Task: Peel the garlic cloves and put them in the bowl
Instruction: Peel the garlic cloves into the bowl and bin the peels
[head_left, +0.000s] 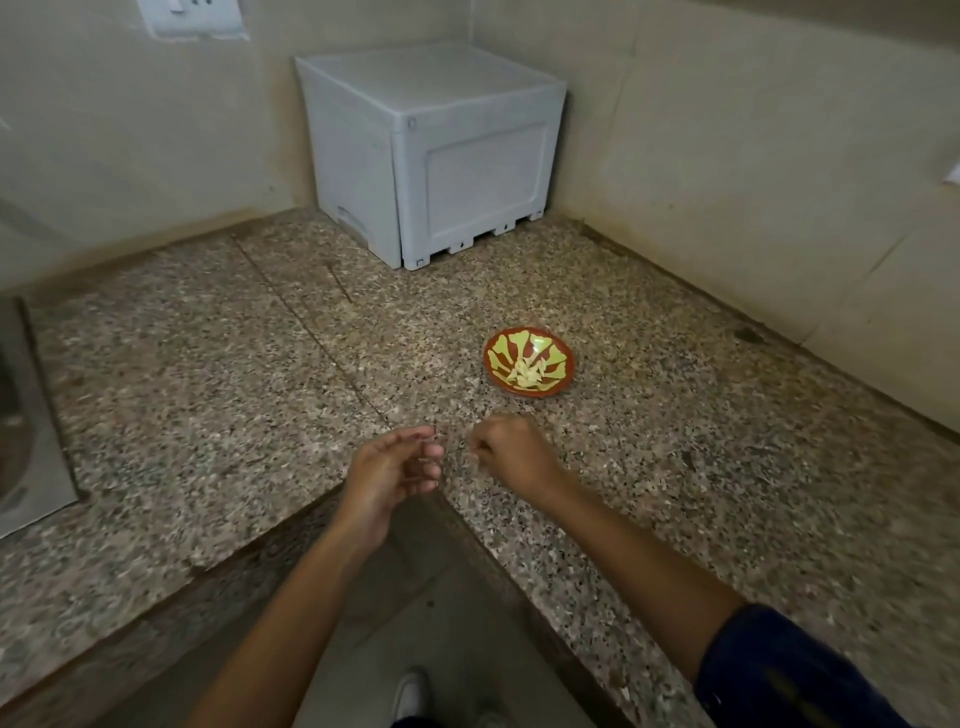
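Speckled granite counter wraps a corner, with a grey plastic box at the far wall, a steel sink cut off at the left edge and a wall socket cropped at the top. Right of centre, the red-and-green bowl holds pale garlic cloves. Nearer, the left hand has a loose, empty grip with relaxed fingers, while the right hand is curled tight; motion blur hides whether it pinches anything.

Both forearms are bare, the left hand and right hand wear no gloves, a dark blue sleeve covers the right upper arm at five o'clock, and a white shoe shows at six o'clock.
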